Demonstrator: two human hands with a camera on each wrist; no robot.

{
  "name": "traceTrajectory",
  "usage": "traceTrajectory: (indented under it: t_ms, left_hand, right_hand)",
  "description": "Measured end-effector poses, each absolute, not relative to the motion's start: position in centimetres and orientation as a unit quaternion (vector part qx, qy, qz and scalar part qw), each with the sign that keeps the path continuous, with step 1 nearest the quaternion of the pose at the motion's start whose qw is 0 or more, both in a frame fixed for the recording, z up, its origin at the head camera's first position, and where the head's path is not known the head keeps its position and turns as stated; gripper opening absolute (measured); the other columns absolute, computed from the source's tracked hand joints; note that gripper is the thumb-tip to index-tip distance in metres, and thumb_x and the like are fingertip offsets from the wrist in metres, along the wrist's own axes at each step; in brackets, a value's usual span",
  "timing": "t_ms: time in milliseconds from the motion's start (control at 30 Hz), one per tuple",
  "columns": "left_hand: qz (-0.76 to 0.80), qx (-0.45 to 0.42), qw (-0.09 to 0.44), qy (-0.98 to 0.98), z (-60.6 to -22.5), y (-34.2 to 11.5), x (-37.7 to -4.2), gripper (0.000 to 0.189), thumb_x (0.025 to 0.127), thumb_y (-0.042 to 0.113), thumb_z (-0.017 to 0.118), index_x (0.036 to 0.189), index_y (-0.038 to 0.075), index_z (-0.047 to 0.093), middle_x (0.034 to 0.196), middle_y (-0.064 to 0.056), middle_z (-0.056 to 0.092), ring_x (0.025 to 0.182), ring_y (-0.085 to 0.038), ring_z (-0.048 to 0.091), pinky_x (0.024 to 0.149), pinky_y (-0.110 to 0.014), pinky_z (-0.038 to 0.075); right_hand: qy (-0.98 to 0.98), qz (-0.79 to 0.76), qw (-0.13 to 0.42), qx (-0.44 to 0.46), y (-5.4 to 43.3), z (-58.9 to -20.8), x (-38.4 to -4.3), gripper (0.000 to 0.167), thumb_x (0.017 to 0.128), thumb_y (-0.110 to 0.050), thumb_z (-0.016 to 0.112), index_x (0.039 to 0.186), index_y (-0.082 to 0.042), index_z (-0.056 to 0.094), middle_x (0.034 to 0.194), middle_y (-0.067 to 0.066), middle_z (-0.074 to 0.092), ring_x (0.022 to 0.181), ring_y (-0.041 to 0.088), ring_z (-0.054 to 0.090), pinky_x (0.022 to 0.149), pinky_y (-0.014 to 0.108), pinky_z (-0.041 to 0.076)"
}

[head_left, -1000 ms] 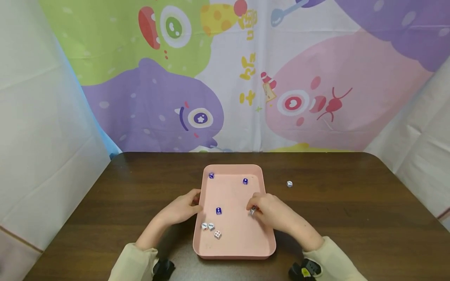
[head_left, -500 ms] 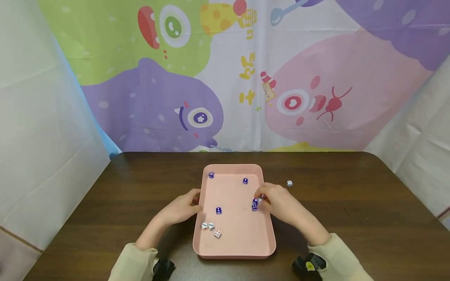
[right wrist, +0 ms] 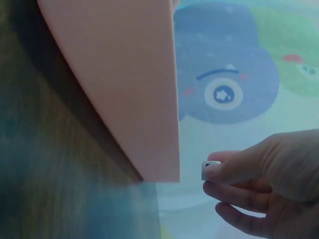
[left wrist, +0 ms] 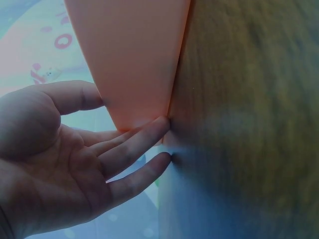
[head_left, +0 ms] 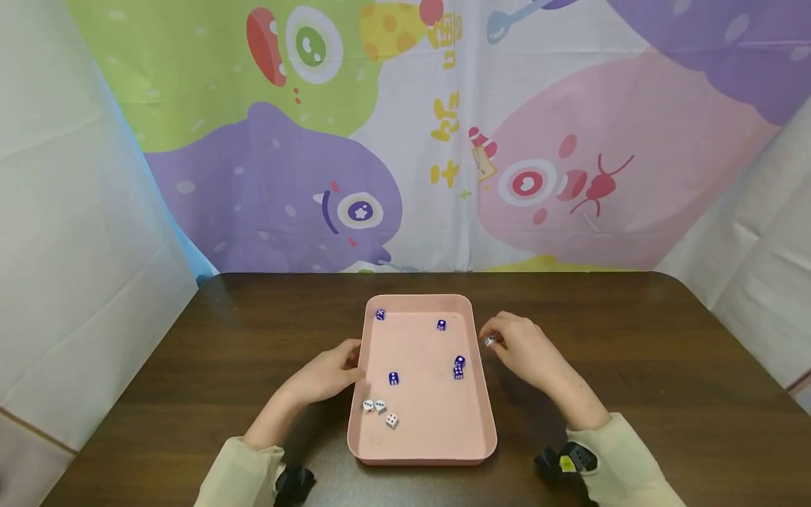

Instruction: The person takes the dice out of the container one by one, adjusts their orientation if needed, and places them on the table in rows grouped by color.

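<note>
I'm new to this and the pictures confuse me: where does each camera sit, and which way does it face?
Head: worn on the person's head, facing forward and down at the pink tray, table and cartoon cloth; both hands and sleeves show.
Left wrist: worn on that wrist, facing past the left hand to the tray's outer wall; that hand shows.
Right wrist: worn on that wrist, facing the tray's outer wall; the right hand shows, pinching a white die.
Shared: head and right wrist both show that die.
</note>
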State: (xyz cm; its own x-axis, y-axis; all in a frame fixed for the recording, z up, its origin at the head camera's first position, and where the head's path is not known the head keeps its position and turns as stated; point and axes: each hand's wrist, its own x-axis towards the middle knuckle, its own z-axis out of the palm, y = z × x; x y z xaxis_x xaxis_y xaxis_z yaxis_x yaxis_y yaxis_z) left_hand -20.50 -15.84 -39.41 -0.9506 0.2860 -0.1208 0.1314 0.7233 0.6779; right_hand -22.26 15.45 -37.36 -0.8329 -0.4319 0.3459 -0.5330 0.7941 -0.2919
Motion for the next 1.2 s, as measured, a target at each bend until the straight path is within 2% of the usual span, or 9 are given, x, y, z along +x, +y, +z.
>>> traceTrajectory:
  t_ms: [733,1200]
  left_hand:
    - [0.360,0.116,0.105,0.920,-39.0,-15.8,-20.5,0.047,0.086,0.014,0.055,0.130,0.000,0.043,0.106,-0.012,0.061,0.096,-0.023,0.058,0.085,-0.044,0.044]
    - [0.361,0.112,0.108,0.920,-39.2,-15.8,-20.3,0.047,0.086,0.015,0.055,0.130,0.002,0.043,0.107,-0.012,0.061,0.096,-0.024,0.058,0.085,-0.044,0.044]
  right_hand:
    - [-0.960,0.174,0.123,0.182,18.6,-38.6,-24.0,0.013,0.073,0.004,0.063,0.084,-0.004,0.065,0.083,0.006,0.059,0.072,0.020,0.059,0.061,0.035,0.048]
    - [-0.964,0.171,0.108,0.170,19.7,-39.1,-24.5,0.012,0.073,0.004,0.062,0.082,-0.003,0.065,0.077,0.006,0.056,0.068,0.020,0.056,0.060,0.038,0.046]
